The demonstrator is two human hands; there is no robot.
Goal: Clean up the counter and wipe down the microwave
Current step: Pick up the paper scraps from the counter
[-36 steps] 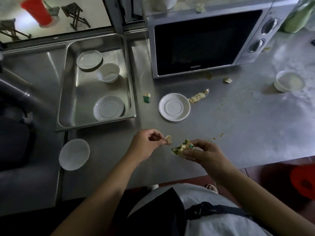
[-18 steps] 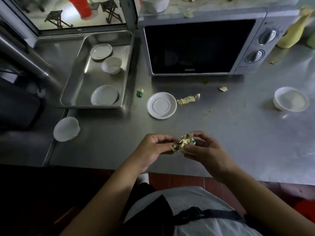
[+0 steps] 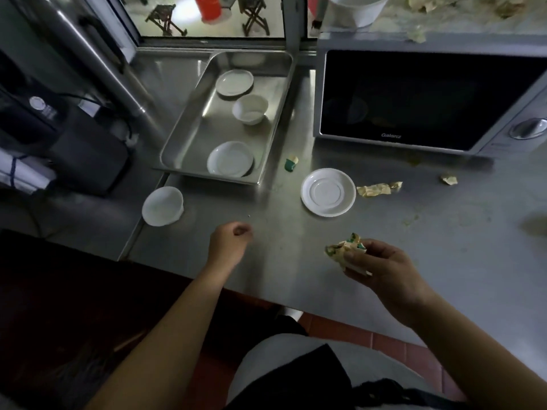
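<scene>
My right hand (image 3: 381, 264) grips a wad of crumpled wrappers (image 3: 344, 247), cream with green bits, above the steel counter (image 3: 444, 261). My left hand (image 3: 229, 241) hovers over the counter to the left with its fingers curled and nothing in it. The silver microwave (image 3: 414, 96) stands at the back right, door shut, with scraps on its top. More litter lies on the counter: a crumpled cream wrapper (image 3: 377, 189), a small scrap (image 3: 449, 179) further right, and a green and cream scrap (image 3: 291, 164) near the tray.
A white saucer (image 3: 328, 192) sits in front of the microwave. A steel tray (image 3: 189, 143) at the back left holds two plates and a small bowl. A white bowl (image 3: 162, 205) stands at the counter's left edge. Dark appliances crowd the far left.
My hands were together at the wad of wrappers; now my left hand has drawn away to the left, empty. My right hand keeps the wad. The view has swung left.
</scene>
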